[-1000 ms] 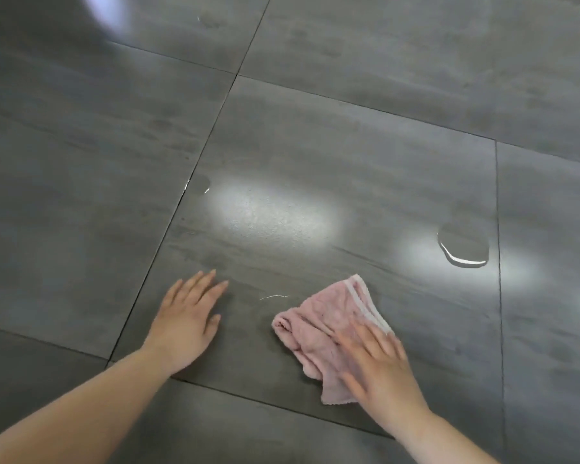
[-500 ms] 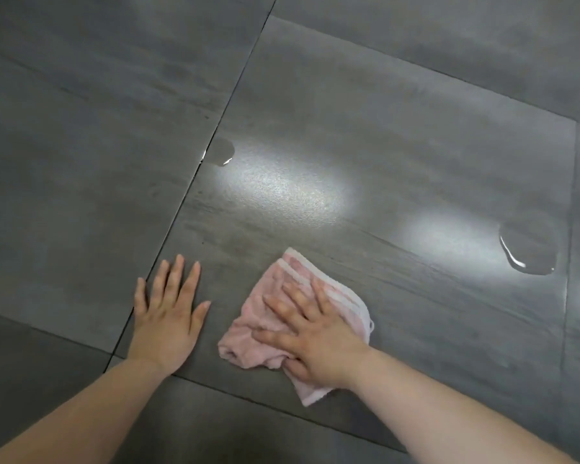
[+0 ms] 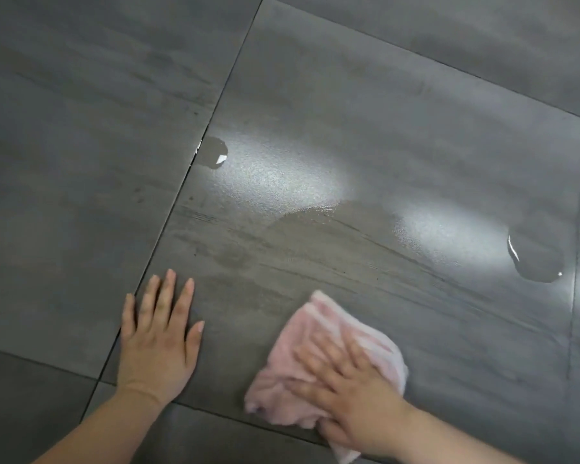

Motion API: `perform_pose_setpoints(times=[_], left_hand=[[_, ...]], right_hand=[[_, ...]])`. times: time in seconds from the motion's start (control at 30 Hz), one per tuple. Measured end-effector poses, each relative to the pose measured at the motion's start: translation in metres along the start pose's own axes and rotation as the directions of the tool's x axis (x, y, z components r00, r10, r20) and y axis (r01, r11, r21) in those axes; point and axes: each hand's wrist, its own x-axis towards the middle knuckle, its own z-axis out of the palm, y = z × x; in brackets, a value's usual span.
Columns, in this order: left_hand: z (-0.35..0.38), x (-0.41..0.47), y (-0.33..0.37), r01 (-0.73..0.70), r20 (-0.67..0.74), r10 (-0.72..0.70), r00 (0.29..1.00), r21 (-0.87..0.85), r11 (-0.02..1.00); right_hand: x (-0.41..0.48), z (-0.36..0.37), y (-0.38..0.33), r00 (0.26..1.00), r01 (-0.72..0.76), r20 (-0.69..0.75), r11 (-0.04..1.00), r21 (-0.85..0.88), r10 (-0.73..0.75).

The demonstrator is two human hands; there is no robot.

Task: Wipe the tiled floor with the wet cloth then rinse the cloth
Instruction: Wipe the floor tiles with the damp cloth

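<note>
Grey tiled floor (image 3: 349, 95) fills the frame, its dark grout lines crossing at lower left. A damp, streaked band across the central tile, from mid-frame down toward the lower centre, suggests that part has already been wiped. Two patches of standing water remain: a larger puddle (image 3: 534, 262) at the right edge of the central tile and a smaller puddle (image 3: 213, 152) against the grout line at upper centre-left. Wiping therefore appears partly done; both puddles and the surrounding tiles are left, and no rinsing place is in view. Pink cloth (image 3: 318, 346), bunched, lies on the floor at lower centre-right. Right hand (image 3: 352, 393), blurred, presses flat on the cloth with fingers spread, not clenched. Left hand (image 3: 158, 343), empty, rests flat on the tile at lower left, fingers extended, well apart from the cloth.
</note>
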Motion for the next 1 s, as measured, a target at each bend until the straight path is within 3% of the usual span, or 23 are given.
perform_pose_setpoints(times=[0.03,0.1,0.13,0.23,0.3,0.37,0.43,0.47,0.53,0.57,0.6,0.67,0.73,0.8,0.87,0.93,1.0], left_hand=[[0.000,0.001,-0.001,-0.003,-0.007,0.003,1.000,-0.001,1.000],[0.001,0.001,-0.001,-0.009,-0.014,0.009,1.000,0.000,1.000],[0.000,0.001,-0.001,-0.004,-0.019,0.004,1.000,-0.008,1.000],[-0.001,0.001,-0.003,-0.007,-0.047,0.006,0.999,-0.022,1.000],[0.003,0.000,-0.005,-0.034,-0.118,0.030,0.993,-0.033,0.999],[0.008,0.001,-0.006,-0.064,-0.192,0.056,0.980,-0.031,0.997],[0.011,0.001,-0.009,-0.089,-0.202,0.088,0.976,0.005,0.996],[0.011,0.001,-0.010,-0.088,-0.202,0.091,0.975,0.022,0.996],[0.012,0.002,-0.011,-0.075,-0.203,0.084,0.975,0.051,0.996],[0.013,0.002,-0.011,-0.076,-0.200,0.087,0.976,0.064,0.995],[0.013,0.001,-0.011,-0.073,-0.196,0.085,0.977,0.063,0.995],[0.014,0.001,-0.011,-0.067,-0.197,0.076,0.978,0.053,0.996],[0.013,0.002,-0.010,-0.069,-0.193,0.079,0.978,0.056,0.996],[0.012,0.001,-0.010,-0.080,-0.181,0.087,0.980,0.046,0.996],[0.011,0.001,-0.010,-0.073,-0.178,0.077,0.981,0.028,0.997],[0.010,0.001,-0.009,-0.072,-0.180,0.076,0.981,0.026,0.997],[0.011,0.000,-0.009,-0.082,-0.175,0.088,0.981,0.039,0.996]], right_hand=[[0.019,-0.002,-0.001,0.996,0.077,-0.049,0.997,-0.004,-0.077],[0.062,-0.014,0.019,0.986,0.070,-0.151,0.997,-0.020,-0.072],[0.081,-0.027,0.036,0.980,0.002,-0.198,1.000,0.001,-0.001],[0.103,-0.052,0.095,0.937,-0.307,-0.142,0.946,0.104,0.320],[0.086,-0.050,0.122,0.837,-0.510,-0.141,0.848,0.147,0.528],[0.059,-0.044,0.136,0.761,-0.595,-0.157,0.774,0.217,0.629],[0.033,-0.033,0.136,0.749,-0.615,-0.109,0.746,0.254,0.654],[0.029,-0.034,0.132,0.708,-0.658,-0.073,0.694,0.293,0.702],[0.047,-0.046,0.126,0.552,-0.771,-0.074,0.542,0.334,0.831],[0.066,-0.053,0.122,0.476,-0.813,0.008,0.437,0.384,0.879],[0.089,-0.060,0.120,0.451,-0.820,0.049,0.392,0.417,0.891],[0.135,-0.073,0.105,0.500,-0.807,0.077,0.431,0.403,0.863],[0.171,-0.081,0.070,0.638,-0.725,0.118,0.541,0.427,0.761],[0.181,-0.069,0.036,0.794,-0.526,-0.073,0.744,0.412,0.603],[0.169,-0.064,0.041,0.889,-0.380,-0.129,0.866,0.324,0.438],[0.141,-0.055,0.079,0.888,-0.382,-0.181,0.897,0.222,0.423],[0.099,-0.050,0.130,0.765,-0.590,-0.149,0.774,0.230,0.627]])
